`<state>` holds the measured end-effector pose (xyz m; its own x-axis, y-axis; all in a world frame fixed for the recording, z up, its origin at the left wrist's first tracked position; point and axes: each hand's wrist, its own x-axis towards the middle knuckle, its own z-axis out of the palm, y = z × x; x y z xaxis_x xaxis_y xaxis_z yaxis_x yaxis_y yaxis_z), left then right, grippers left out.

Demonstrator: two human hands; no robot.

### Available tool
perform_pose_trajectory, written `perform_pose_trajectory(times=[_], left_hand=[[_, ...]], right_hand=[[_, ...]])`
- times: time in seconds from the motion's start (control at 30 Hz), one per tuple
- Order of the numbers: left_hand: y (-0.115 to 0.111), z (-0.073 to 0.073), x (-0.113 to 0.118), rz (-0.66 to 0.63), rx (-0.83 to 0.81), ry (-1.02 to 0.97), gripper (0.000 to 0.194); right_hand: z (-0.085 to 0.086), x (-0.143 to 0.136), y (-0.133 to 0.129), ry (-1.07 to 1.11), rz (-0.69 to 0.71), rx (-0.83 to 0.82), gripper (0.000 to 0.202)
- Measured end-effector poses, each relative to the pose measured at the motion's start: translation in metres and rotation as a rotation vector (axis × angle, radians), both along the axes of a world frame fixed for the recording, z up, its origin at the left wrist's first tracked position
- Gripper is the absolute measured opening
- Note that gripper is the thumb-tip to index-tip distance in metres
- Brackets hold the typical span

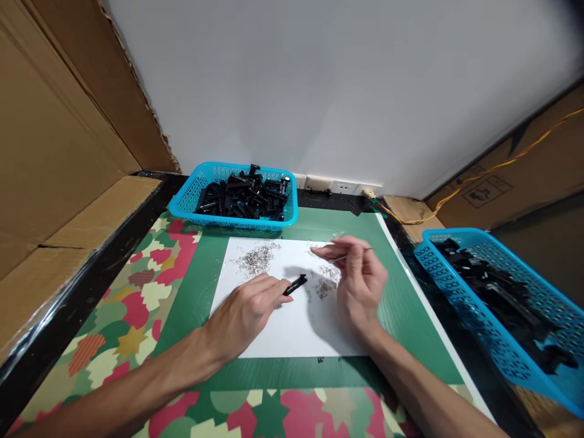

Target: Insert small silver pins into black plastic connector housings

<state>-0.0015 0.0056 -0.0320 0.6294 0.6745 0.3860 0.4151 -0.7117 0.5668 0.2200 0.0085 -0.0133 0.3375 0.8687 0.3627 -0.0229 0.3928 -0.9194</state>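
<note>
My left hand (253,304) is closed on a slim black plastic part (295,285), whose notched end sticks out to the right past my fingertips. It is held over a white sheet of paper (278,334). To its right, my right hand (360,274) is raised over the paper's right side, fingers pinched round thin metal tweezers (337,259), mostly hidden by the fingers. Tiny metal pieces, like small springs or wires, lie in a loose pile (258,260) at the back left of the paper. Another pile (325,287) lies between my hands, partly covered by the right one.
A blue basket (232,224) heaped with black plastic parts stands behind the paper by the wall. At right is a second blue basket (497,350) of black parts. Green mat (191,304) lies under the paper. Cardboard (59,121) borders the left; wires (438,210) run back right.
</note>
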Motion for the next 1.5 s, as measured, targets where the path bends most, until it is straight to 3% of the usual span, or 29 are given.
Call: perform_pose_trajectory(times=[0.07, 0.13, 0.3, 0.47, 0.63, 0.7, 1.13, 1.5], left_hand=[[-0.001, 0.002, 0.0, 0.017, -0.019, -0.006, 0.02], [-0.002, 0.005, -0.001, 0.058, -0.042, -0.027, 0.019], [-0.001, 0.011, -0.001, 0.204, -0.107, -0.096, 0.022], [0.001, 0.017, -0.002, 0.268, -0.191, -0.126, 0.022], [0.001, 0.021, -0.001, 0.28, -0.22, -0.158, 0.022], [0.001, 0.021, -0.001, 0.281, -0.229, -0.164, 0.022], [0.002, 0.023, 0.0, 0.251, -0.266, -0.182, 0.022], [0.002, 0.02, -0.003, 0.196, -0.34, -0.165, 0.026]], right_hand=[[0.008, 0.013, 0.003, -0.053, -0.136, 0.104, 0.032], [0.014, 0.027, 0.008, -0.155, -0.184, 0.068, 0.034], [0.014, 0.048, 0.016, -0.668, 0.011, -0.319, 0.032], [0.011, 0.044, 0.016, -0.976, 0.145, -0.455, 0.022], [0.018, 0.042, 0.009, -0.939, 0.49, -0.47, 0.017], [0.02, 0.041, 0.007, -0.949, 0.547, -0.489, 0.016], [0.021, 0.03, 0.0, -1.018, 0.541, -0.437, 0.02], [0.026, 0.033, 0.001, -0.672, 0.606, -0.479, 0.026]])
